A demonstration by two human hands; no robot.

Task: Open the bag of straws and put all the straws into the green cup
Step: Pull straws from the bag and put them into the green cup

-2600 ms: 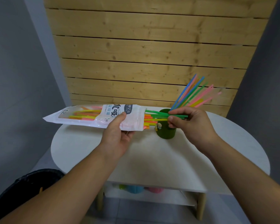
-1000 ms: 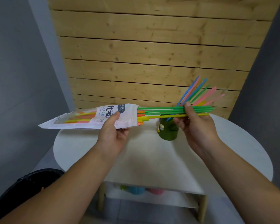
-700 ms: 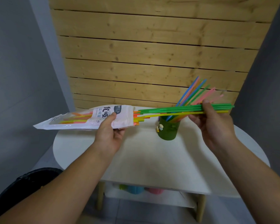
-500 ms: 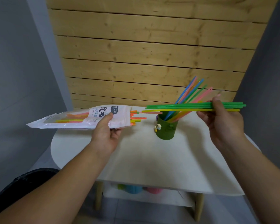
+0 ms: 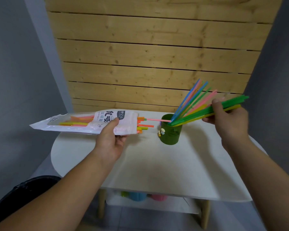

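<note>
Grips white plastic bag in left hand left of green cylindrical cup; pinches likely light, slippery green-yellow plastic straws near upper ends in right hand.

Soft, even light from above keeps the white table bright, with dim shadow under its front edge at lower centre. Wide-angle distortion tilts the wooden slats toward the frame's sides, and the right hand looks slightly motion-blurred.

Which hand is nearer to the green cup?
Right. The right hand is just right of the green cup, holding straws dipping into it; the left hand grips the bag farther left.
</note>
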